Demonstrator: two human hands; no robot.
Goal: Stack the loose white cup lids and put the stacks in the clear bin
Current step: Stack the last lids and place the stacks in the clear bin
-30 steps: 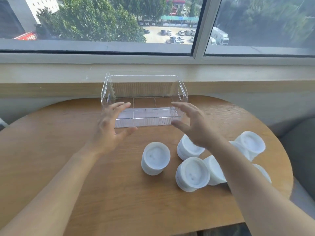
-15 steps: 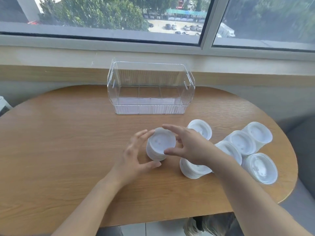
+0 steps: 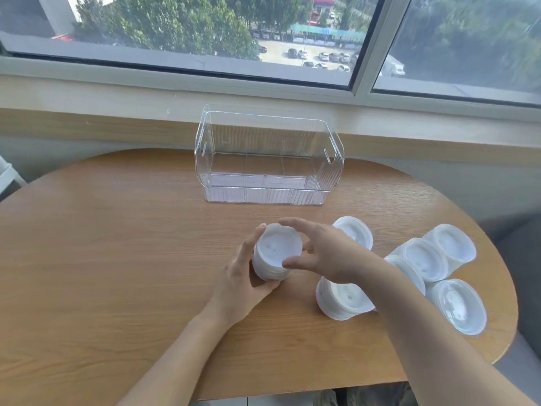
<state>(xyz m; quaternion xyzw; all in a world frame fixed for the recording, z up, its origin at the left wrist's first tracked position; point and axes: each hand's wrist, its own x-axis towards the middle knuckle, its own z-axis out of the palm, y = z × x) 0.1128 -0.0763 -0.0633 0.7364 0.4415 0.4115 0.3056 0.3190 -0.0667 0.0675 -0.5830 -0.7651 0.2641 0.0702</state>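
A short stack of white cup lids [image 3: 276, 250] stands on the round wooden table [image 3: 117, 259], in front of the clear bin [image 3: 269, 194]. My left hand [image 3: 243, 276] wraps its left and near side, thumb under the front. My right hand [image 3: 325, 253] pinches its right rim between finger and thumb. Several more lid stacks lie to the right: one behind my right hand [image 3: 355, 231], one leaning under my wrist [image 3: 342, 300], and a cluster near the table's right edge [image 3: 439, 259]. The bin holds nothing.
The bin stands at the table's far edge against a wooden sill [image 3: 87, 124] below a window. The table's curved right edge [image 3: 509, 288] runs close to the outer lid stacks. Bare wood spreads to the left of my hands.
Both hands came back from the bin to the nearest lid stack and closed around it. The view has tilted down and moved closer.
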